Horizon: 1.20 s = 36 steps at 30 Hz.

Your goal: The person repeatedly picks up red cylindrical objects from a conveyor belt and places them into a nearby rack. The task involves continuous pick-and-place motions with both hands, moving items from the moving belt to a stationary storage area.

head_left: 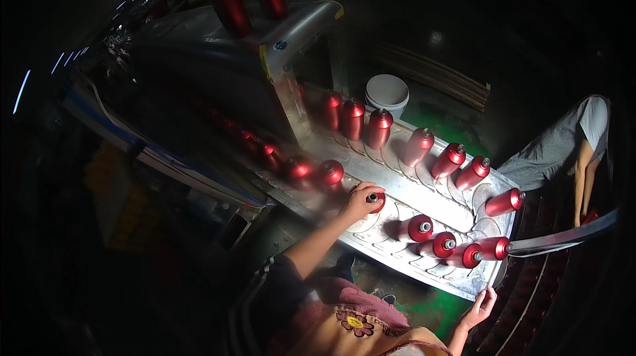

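Note:
My left hand [358,203] is closed around the neck end of a red metallic bottle [379,205] that stands on the near side of a lit conveyor [411,187]. To its right, a group of similar red bottles [419,227] lines the near track, several of them appearing tilted by the lens. Beyond the middle strip, another row of red bottles [379,129] follows the far track. Down at the conveyor's near right corner is my right hand [479,308], fingers apart and nothing visible in them; whether it touches the edge I cannot tell.
A metal tunnel housing [285,45] spans the conveyor at the far left, with two red bottles [232,13] on top. Behind the line stands a white bucket [387,93]. At right, another person's arms [582,174] reach down beside a curved metal rail [563,233].

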Motion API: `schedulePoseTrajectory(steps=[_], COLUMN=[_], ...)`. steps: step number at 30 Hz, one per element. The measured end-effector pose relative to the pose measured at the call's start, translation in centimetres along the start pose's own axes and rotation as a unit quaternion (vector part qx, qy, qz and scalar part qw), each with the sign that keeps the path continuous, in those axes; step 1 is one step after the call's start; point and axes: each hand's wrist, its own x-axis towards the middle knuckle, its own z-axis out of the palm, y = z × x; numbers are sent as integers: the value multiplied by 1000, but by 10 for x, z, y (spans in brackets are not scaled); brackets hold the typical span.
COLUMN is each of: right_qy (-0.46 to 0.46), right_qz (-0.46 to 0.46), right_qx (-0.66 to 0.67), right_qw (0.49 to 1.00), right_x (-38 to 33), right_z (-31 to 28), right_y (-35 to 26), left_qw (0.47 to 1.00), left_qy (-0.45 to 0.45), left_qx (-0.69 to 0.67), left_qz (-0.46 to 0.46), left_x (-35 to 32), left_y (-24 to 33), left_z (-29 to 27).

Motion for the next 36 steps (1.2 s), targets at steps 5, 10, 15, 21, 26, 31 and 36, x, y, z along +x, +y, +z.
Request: schedulePoseTrajectory(steps=[5,10,15,21,26,31,36], right_qy=[80,131,149,247,386,450,525], right_qz=[69,67,69,102,238,270,240], right_qx=[-21,-17,69,152,131,117,75], right_qw=[994,989,984,952,881,843,813], right_x=[-39,-61,-34,-29,-72,-84,-46], right_z=[-41,-60,-91,-157,-186,-217,-266], right_y=[34,23,20,56,79,101,145], left_qw=[975,957,896,738,669,648,706], left_qy=[172,-100,-354,-651,-733,-748,-677], left_qx=[-18,-267,-258,-180,-120,-140,-139], left_qz=[143,55,-73,-13,35,25,154], left_x=[-24,-84,-140,-163,-156,-137,-37], left_y=[69,137,180,259,297,326,392], left_z=[9,88,167,278,368,457,582])
